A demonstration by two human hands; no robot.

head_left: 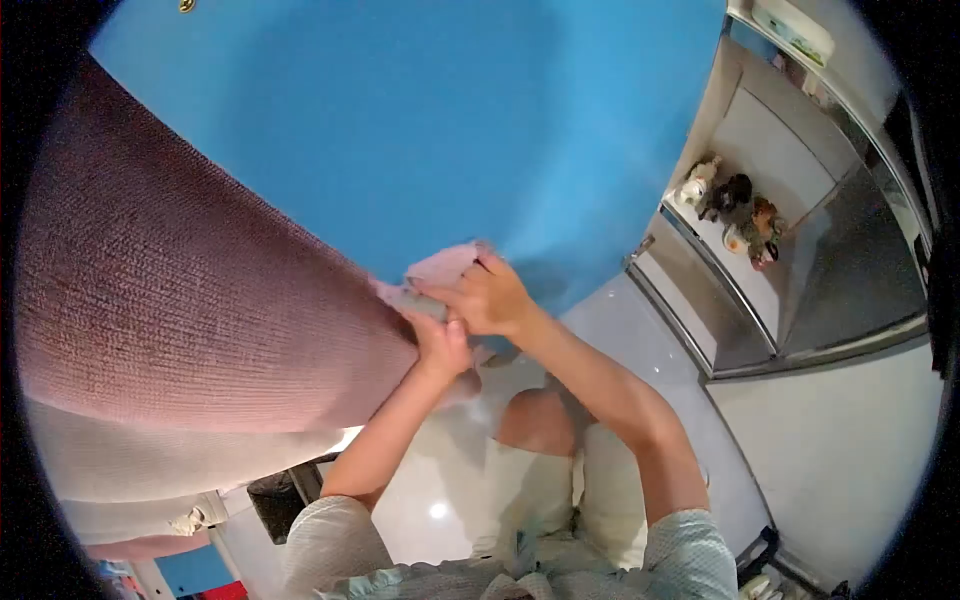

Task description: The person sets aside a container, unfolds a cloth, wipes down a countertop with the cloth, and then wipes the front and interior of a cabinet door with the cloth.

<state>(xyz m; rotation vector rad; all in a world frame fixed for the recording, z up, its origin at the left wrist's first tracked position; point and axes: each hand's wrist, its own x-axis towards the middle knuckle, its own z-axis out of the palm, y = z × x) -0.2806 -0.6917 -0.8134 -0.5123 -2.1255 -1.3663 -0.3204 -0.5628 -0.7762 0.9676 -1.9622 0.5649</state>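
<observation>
Both my hands meet near the middle of the view, in front of a wide blue panel (430, 120). My right hand (492, 298) is closed on a pale pink cloth (443, 264), pinching its upper edge. Just below and to the left, my left hand (442, 343) is closed around the lower part of the same cloth, where a greyish side shows. A large dusty-pink knitted fabric (200, 270) spreads over the left side, and its edge reaches my left hand. Whether the cloth is a corner of this fabric, I cannot tell.
To the right stands a shelf unit (740, 330) with metal rails and several small figurines (735, 205). Shiny pale floor tiles (430, 480) lie below. A dark bin-like object (275, 505) is at lower left. A dark rack (770, 560) sits at lower right.
</observation>
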